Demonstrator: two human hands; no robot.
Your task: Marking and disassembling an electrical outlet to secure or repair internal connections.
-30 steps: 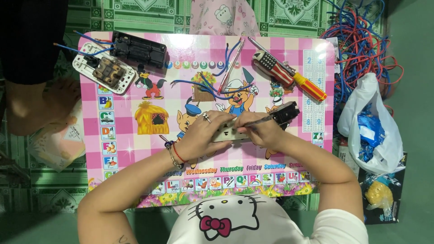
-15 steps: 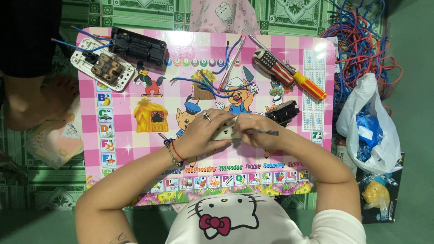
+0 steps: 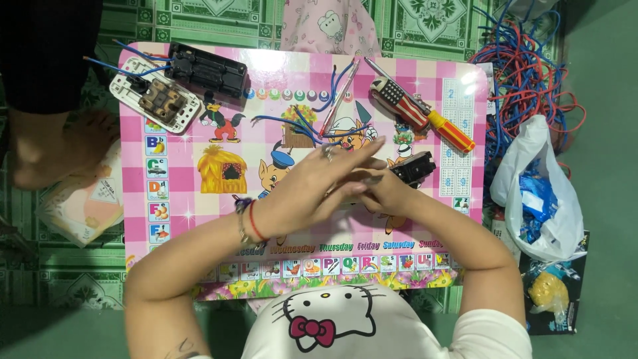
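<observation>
All places here are told from the pink table (image 3: 199, 219).

The left hand (image 3: 319, 186) is over the middle of the table. It is wide open and flat, with the fingers stretched out. It holds nothing and lies across the right hand (image 3: 392, 196). The right hand is curled up just under it. A little grey bit (image 3: 369, 178) peeks out between the two hands. I cannot tell if the right hand grips it, because the left hand hides most of it. A small black part (image 3: 413, 166) sits on the table, touching the right hand on its far side.

How far along? I think the work is in the middle. On the table's far left corner a white switch plate (image 3: 156, 100) lies with its back up and blue wires on it. A black box (image 3: 206, 70) lies just beside it. Both look open, not closed up. Loose blue wires (image 3: 299, 123) are not joined to anything.

Counting: two hands, one white plate, one black box, one small black part. On the far right part of the table lie one striped handle (image 3: 402, 103) and one orange handle (image 3: 452, 131). They look like two screwdrivers. Off the right side are one wire pile (image 3: 531, 80) in red and blue, and one white bag (image 3: 538, 199). Off the left side is one foot (image 3: 46, 149) of another person.
</observation>
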